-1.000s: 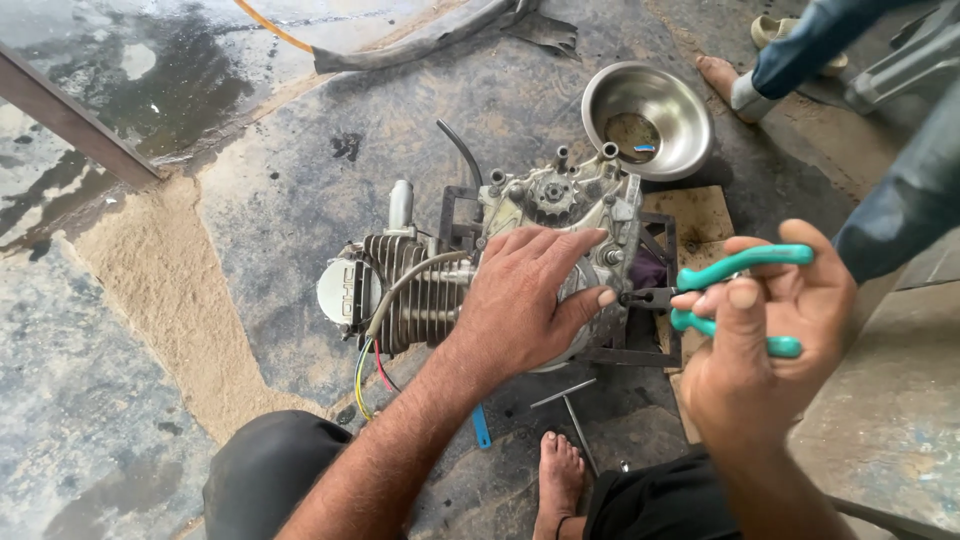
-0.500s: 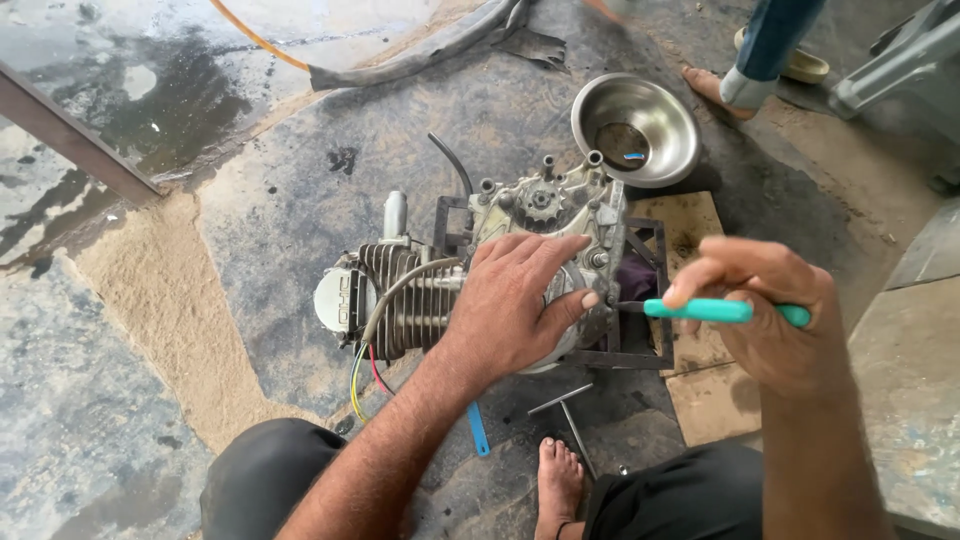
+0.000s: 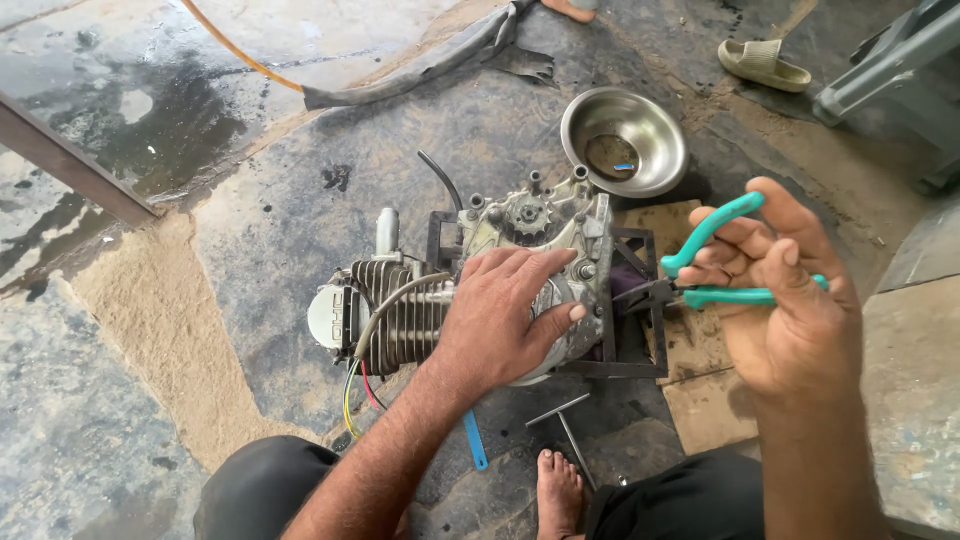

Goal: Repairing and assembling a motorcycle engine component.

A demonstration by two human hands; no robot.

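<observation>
Centrally, in the head view, one small engine [image 3: 470, 300] is being steadied on a dark metal stand [image 3: 640, 340] set on the stained stone floor [image 3: 150, 420]. Its body is cast grey metal, dull and oily; ribbed cooling fins [image 3: 395, 315] are showing at its left end, and a toothed sprocket [image 3: 527, 215] is sitting on top. The left hand [image 3: 500, 320] is being pressed flat, fingers spread, on the casing; nothing is being gripped by it. The right hand [image 3: 790, 300] is being closed around one pair of pliers [image 3: 715, 270], whose two teal rubber handles are being held partly spread, the dark tips reaching toward the engine's right edge. Whether anything is being pinched at the tips cannot be told.

One shiny steel bowl [image 3: 625, 140], round and shallow, is lying just beyond the engine. One T-shaped metal tool [image 3: 570, 425] and one blue strip [image 3: 474, 440] are lying near a bare foot [image 3: 558, 490]. Coloured wires [image 3: 355, 385] are trailing from the finned end. One beige sandal [image 3: 765, 63] is lying well apart, at the top right. A dark rubber strip [image 3: 420, 70] is lying further back.
</observation>
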